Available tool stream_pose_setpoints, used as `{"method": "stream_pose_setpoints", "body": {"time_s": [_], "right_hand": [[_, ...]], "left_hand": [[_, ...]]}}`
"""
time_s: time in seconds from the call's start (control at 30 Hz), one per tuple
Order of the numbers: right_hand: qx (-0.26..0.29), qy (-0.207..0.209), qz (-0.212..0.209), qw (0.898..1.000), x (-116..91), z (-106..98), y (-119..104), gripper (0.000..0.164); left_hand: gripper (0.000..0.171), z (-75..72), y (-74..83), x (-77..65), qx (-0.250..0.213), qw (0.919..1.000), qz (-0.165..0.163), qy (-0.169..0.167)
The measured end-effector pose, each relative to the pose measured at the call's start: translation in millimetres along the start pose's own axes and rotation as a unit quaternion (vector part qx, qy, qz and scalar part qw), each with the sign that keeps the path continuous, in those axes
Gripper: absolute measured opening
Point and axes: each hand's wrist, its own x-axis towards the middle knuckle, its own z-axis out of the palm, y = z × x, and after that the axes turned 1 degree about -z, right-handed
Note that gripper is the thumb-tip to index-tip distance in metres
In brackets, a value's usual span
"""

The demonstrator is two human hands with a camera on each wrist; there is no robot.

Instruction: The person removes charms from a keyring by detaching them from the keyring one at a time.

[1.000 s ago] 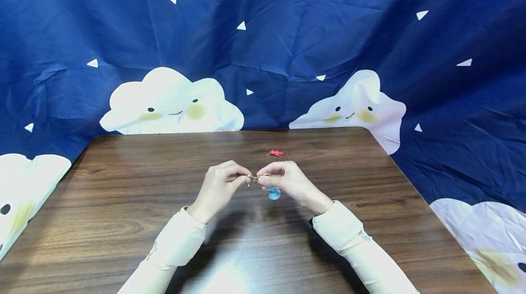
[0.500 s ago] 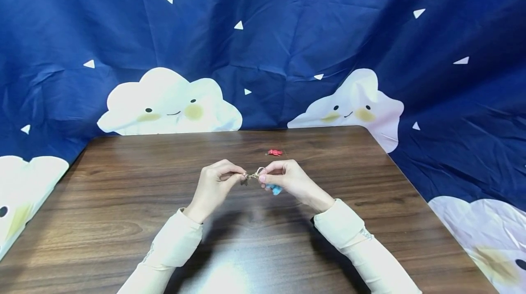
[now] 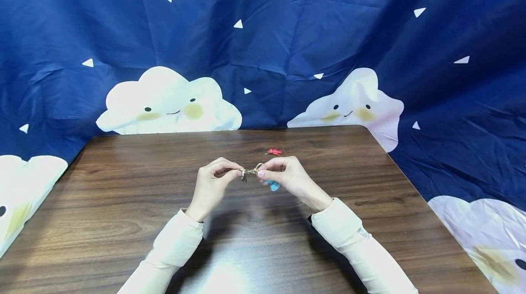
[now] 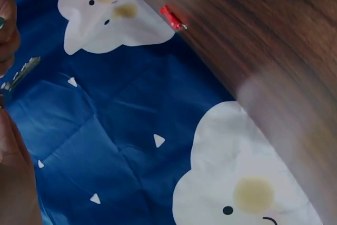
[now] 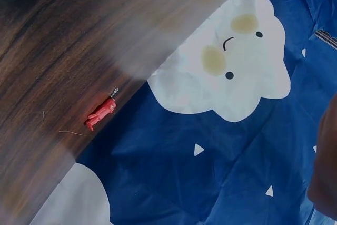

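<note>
A gold metal keychain (image 3: 251, 172) stretches between both hands above the table. My left hand (image 3: 210, 186) pinches its left end between thumb and fingers, where a small dark piece hangs down. Its ring (image 3: 260, 166) rises beside the fingertips of my right hand (image 3: 293, 181), which pinches the other end. Beneath those right fingers hangs a blue charm (image 3: 273, 185), partly covered by the hand. In the left wrist view a notched, key-like metal piece (image 4: 25, 71) sticks out at the left edge. The right wrist view catches only part of my right hand (image 5: 325, 162).
A red figure-shaped charm (image 3: 274, 152) with a short metal chain lies on the brown wooden table (image 3: 135, 184), beyond the hands. Behind the table's far edge hangs a blue cloth (image 3: 263, 47) printed with white clouds and triangles.
My left hand has shifted slightly left, so more of the keychain shows between the hands. The ring has come into fuller sight, and the blue charm has swung a little.
</note>
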Motion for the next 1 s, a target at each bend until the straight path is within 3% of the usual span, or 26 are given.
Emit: {"method": "stream_pose_setpoints", "body": {"time_s": [0.47, 0.7, 0.87, 1.0], "right_hand": [[0.002, 0.001, -0.013, 1.000, 2, 2, -1, 0.023], [0.009, 0.038, 0.008, 0.999, 1, -13, 11, 0.017], [0.020, 0.065, 0.019, 0.997, 1, -21, 14, 0.016], [0.019, 0.084, 0.013, 0.996, 6, -25, 17, 0.021]], "left_hand": [[0.010, 1.4, -3.9, 0.2, -0.051, 0.9984, -0.004, 0.021], [0.011, -10.9, 4.5, 8.0, -0.081, 0.9921, -0.038, 0.088], [0.014, -17.4, 5.5, 11.9, -0.062, 0.9952, -0.037, 0.066], [0.014, -20.1, 3.2, 15.1, -0.034, 0.9971, -0.054, 0.043]]}}
